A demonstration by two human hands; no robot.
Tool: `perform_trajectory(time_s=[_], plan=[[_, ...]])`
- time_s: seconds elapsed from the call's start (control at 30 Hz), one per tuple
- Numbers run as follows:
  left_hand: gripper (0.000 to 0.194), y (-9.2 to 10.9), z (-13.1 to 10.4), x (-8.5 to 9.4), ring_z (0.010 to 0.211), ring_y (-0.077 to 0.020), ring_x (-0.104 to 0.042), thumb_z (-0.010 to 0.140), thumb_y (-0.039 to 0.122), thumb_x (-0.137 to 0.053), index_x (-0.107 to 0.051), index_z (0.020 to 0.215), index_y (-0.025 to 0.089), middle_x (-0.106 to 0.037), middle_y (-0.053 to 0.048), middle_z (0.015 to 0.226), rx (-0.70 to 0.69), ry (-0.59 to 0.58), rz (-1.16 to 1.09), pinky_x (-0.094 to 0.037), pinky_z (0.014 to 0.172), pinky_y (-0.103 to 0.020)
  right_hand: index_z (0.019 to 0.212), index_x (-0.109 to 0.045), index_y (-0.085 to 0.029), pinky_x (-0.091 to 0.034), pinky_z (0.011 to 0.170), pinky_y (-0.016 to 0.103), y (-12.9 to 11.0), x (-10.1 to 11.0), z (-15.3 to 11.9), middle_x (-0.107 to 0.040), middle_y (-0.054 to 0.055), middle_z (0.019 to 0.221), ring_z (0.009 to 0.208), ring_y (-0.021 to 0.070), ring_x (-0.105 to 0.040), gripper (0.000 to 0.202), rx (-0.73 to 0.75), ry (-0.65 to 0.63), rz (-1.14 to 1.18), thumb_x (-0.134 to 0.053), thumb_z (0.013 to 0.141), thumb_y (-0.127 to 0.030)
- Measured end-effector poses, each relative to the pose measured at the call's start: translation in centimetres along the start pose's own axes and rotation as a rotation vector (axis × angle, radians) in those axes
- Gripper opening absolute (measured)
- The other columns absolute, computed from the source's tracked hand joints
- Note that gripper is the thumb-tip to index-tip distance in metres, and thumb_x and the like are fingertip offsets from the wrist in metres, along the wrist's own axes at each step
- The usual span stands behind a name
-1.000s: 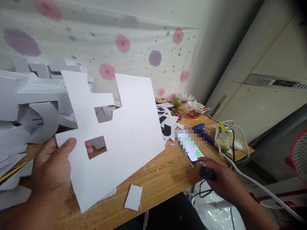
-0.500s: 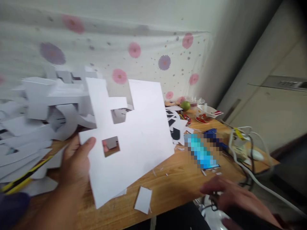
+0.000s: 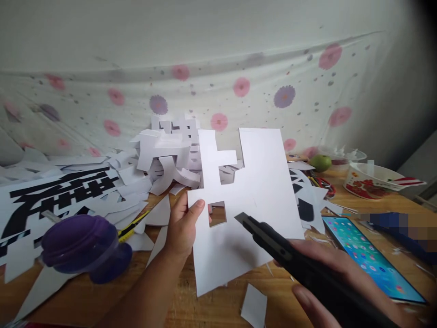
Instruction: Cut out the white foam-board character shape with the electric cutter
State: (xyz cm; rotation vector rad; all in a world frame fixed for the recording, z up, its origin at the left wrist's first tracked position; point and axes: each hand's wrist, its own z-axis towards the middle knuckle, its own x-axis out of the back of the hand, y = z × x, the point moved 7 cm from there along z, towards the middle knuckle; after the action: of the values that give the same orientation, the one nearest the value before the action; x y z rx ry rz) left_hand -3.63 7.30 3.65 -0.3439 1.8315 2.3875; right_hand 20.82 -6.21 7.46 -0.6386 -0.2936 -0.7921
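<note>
A white foam-like board (image 3: 262, 196) with rectangular cut-outs stands tilted up over the table, gripped at its left edge by my left hand (image 3: 182, 223). The thumb lies on its front face and a fingertip shows through the lower window. My right hand (image 3: 341, 269) is closed around a black utility knife (image 3: 290, 255). Its blade is extended and points up and left, in front of the board's lower middle; whether it touches the board I cannot tell. A small white offcut (image 3: 254, 305) lies on the table below.
Cut white pieces (image 3: 164, 150) are heaped behind on the left, beside a sheet with black shapes (image 3: 68, 196). A purple cup (image 3: 82, 246) stands at left near a yellow-black tool (image 3: 133, 228). On the right are a phone (image 3: 372, 259), a paper bowl (image 3: 372, 180) and a green fruit (image 3: 320, 162).
The view has swung left. My right hand has come up from the table's front edge, bringing the knife in front of the board. My left hand keeps its hold on the board.
</note>
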Motion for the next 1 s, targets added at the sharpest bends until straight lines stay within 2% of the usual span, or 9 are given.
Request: perform_trajectory(time_s=[0.1, 0.2, 0.4, 0.5, 0.57, 0.67, 0.77, 0.87, 1.0], plan=[[0.022, 0.2, -0.2, -0.2, 0.045, -0.0123, -0.057, 0.073, 0.037, -0.074, -0.061, 0.08, 0.02, -0.067, 0.002, 0.062, 0.009, -0.016, -0.031, -0.042, 0.041, -0.021, 0.1, -0.066, -0.025, -0.061, 0.056, 0.021, -1.1, -1.6, 1.2, -0.076, 0.002, 0.079, 0.061, 0.0187, -0.074, 0.024, 0.039, 0.14, -0.004, -0.067, 0.077, -0.032], [0.022, 0.3, -0.4, -0.4, 0.046, -0.0122, -0.056, 0.073, 0.035, -0.074, -0.062, 0.082, 0.02, -0.068, 0.001, 0.063, 0.037, -0.012, -0.043, -0.042, 0.041, -0.021, 0.101, -0.064, -0.026, -0.06, 0.057, 0.021, -1.0, -3.1, 0.9, -0.075, 0.001, 0.077, 0.062, 0.018, -0.073, 0.024, 0.043, 0.195, 0.089, -0.064, 0.077, -0.029], [0.024, 0.3, -0.5, -0.7, 0.049, -0.0121, -0.056, 0.072, 0.033, -0.075, -0.064, 0.087, 0.019, -0.068, 0.0, 0.064, 0.082, -0.008, -0.025, -0.042, 0.042, -0.02, 0.111, -0.065, -0.028, -0.061, 0.06, 0.024, 1.8, -3.5, -0.7, -0.074, 0.004, 0.083, 0.068, 0.0184, -0.073, 0.032, -0.316, 0.206, 0.295, -0.07, 0.08, -0.035], [0.026, 0.2, -0.5, -0.7, 0.052, -0.0127, -0.056, 0.07, 0.034, -0.076, -0.063, 0.088, 0.019, -0.069, -0.001, 0.067, 0.092, 0.01, -0.034, -0.043, 0.044, -0.021, 0.115, -0.062, -0.03, -0.061, 0.059, 0.023, 1.9, -4.2, -0.2, -0.076, 0.003, 0.081, 0.069, 0.0184, -0.075, 0.033, -0.4, 0.153, 0.537, -0.069, 0.083, -0.034], [0.027, 0.2, -0.6, -0.6, 0.053, -0.0123, -0.055, 0.07, 0.034, -0.076, -0.064, 0.088, 0.019, -0.068, -0.001, 0.066, 0.081, 0.016, -0.028, -0.042, 0.045, -0.021, 0.113, -0.062, -0.03, -0.061, 0.056, 0.022, 1.8, -4.3, 0.1, -0.076, 0.002, 0.077, 0.065, 0.018, -0.075, 0.032, -0.429, 0.184, 0.583, -0.071, 0.082, -0.029], [0.026, 0.2, -0.5, -0.5, 0.056, -0.0117, -0.055, 0.07, 0.034, -0.076, -0.066, 0.089, 0.019, -0.067, 0.0, 0.067, 0.058, 0.029, -0.038, -0.042, 0.051, -0.021, 0.096, -0.065, -0.026, -0.059, 0.05, 0.022, 1.3, -3.5, 0.1, -0.074, -0.001, 0.069, 0.055, 0.0167, -0.071, 0.022, -0.42, 0.28, 0.466, -0.074, 0.077, -0.023], [0.023, 0.4, -0.5, -0.5, 0.059, -0.0128, -0.055, 0.072, 0.034, -0.075, -0.068, 0.089, 0.02, -0.065, 0.001, 0.066, 0.021, 0.028, -0.056, -0.044, 0.058, -0.024, 0.083, -0.067, -0.024, -0.055, 0.042, 0.021, 0.2, -3.0, 0.6, -0.073, -0.001, 0.066, 0.051, 0.0174, -0.07, 0.015, -0.317, 0.206, 0.263, -0.076, 0.073, -0.031], [0.021, 0.8, -0.6, -0.4, 0.063, -0.0148, -0.055, 0.074, 0.036, -0.073, -0.069, 0.089, 0.022, -0.061, 0.002, 0.064, -0.045, 0.02, -0.019, -0.044, 0.063, -0.026, 0.087, -0.069, -0.024, -0.055, 0.042, 0.019, -0.8, -2.8, 1.4, -0.075, 0.0, 0.071, 0.056, 0.0183, -0.072, 0.018, -0.201, 0.104, 0.089, -0.071, 0.077, -0.04], [0.021, 1.3, -0.8, 0.1, 0.072, -0.0165, -0.057, 0.075, 0.035, -0.072, -0.068, 0.091, 0.023, -0.064, -0.001, 0.083, -0.123, 0.043, 0.081, -0.045, 0.067, -0.028, 0.092, -0.068, -0.024, -0.058, 0.05, 0.021, -1.4, -3.0, 2.0, -0.076, 0.002, 0.075, 0.061, 0.0185, -0.074, 0.018, -0.15, 0.082, -0.017, -0.066, 0.082, -0.039]])
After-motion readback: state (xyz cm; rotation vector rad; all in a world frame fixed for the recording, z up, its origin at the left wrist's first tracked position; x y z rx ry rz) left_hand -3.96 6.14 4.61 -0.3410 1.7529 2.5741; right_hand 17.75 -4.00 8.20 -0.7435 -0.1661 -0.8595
